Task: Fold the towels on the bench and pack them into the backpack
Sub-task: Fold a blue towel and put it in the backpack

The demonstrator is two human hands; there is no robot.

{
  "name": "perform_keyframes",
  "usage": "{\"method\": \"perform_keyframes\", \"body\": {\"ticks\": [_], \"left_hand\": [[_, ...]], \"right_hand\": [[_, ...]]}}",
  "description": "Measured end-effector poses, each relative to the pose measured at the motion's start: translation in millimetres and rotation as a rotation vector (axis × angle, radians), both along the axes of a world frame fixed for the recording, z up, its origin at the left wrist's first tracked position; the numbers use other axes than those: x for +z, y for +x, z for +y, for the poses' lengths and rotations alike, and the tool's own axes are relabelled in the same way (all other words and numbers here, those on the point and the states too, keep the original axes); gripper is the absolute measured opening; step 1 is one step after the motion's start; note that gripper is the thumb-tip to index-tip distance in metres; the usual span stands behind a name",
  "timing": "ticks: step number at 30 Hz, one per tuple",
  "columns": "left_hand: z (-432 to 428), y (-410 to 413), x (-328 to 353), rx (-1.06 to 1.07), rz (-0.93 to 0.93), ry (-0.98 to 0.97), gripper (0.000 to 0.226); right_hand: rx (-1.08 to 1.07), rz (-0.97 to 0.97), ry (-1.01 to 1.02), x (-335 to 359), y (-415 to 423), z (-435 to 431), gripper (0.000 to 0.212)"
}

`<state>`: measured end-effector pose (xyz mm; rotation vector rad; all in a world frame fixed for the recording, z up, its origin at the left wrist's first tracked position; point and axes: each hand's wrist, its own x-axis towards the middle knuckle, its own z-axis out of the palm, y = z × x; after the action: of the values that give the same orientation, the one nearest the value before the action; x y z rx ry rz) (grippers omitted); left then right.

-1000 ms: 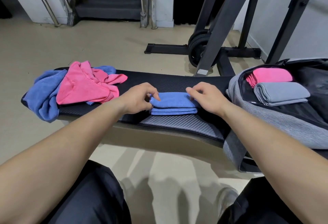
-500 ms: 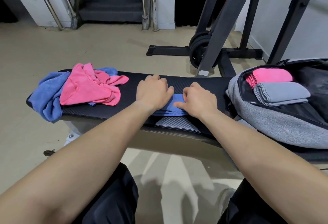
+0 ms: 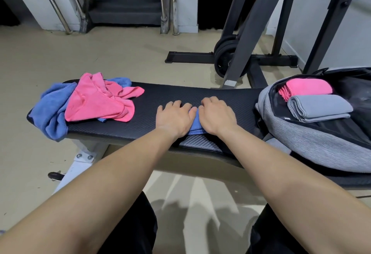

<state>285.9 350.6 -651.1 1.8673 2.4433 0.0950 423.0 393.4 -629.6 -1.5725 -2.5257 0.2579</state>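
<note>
Head view: your left hand and right hand have moved from the ends of the towel onto it, pressing flat, gripping nothing, mid-frame on the bench. Fold looks done; backpack next.

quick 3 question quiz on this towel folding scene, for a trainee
1. True or false: the left hand and right hand both rest on the blue towel on the bench.
2. Which folded towels lie in the backpack? A: pink towel and grey towel; B: two blue; C: one green.
3. Fill in: the loose pile at the bench's left end holds pink and ____ cloth.
Key: 1 true; 2 A; 3 blue.
</note>
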Motion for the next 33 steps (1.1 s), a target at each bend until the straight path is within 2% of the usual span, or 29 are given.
{"method": "perform_keyframes", "body": {"ticks": [5, 9, 16, 19, 21, 25, 30, 33], "left_hand": [[-2, -1, -3, -0.020, -0.040, -0.040, 0.054], [2, -4, -7, 0.023, -0.109, -0.079, 0.059], [2, 2, -5, 0.084, -0.054, -0.088, 0.064], [-1, 2, -4, 0.070, -0.057, -0.071, 0.059], [-3, 1, -4, 0.051, -0.060, -0.061, 0.056], [-6, -1, -10, 0.028, -0.152, 0.028, 0.054], [-5, -13, -12, 0.005, -0.300, 0.056, 0.051], [-6, -11, -11, 0.006, -0.231, 0.015, 0.050]], "right_hand": [[0.002, -0.127, 0.000, -27, 7, -1, 0.064], [-0.017, -0.196, -0.042, -27, 5, 3, 0.061], [-0.090, -0.372, -0.205, -3, -7, 7, 0.063], [-0.173, -0.207, -0.322, 10, -23, 6, 0.061], [-0.212, -0.091, -0.253, 6, -30, -1, 0.054], [-0.228, -0.015, -0.050, -18, -24, -11, 0.051], [-0.193, -0.145, 0.026, -29, -25, -7, 0.056], [-0.182, -0.207, 0.077, -28, -27, -8, 0.055]]}}
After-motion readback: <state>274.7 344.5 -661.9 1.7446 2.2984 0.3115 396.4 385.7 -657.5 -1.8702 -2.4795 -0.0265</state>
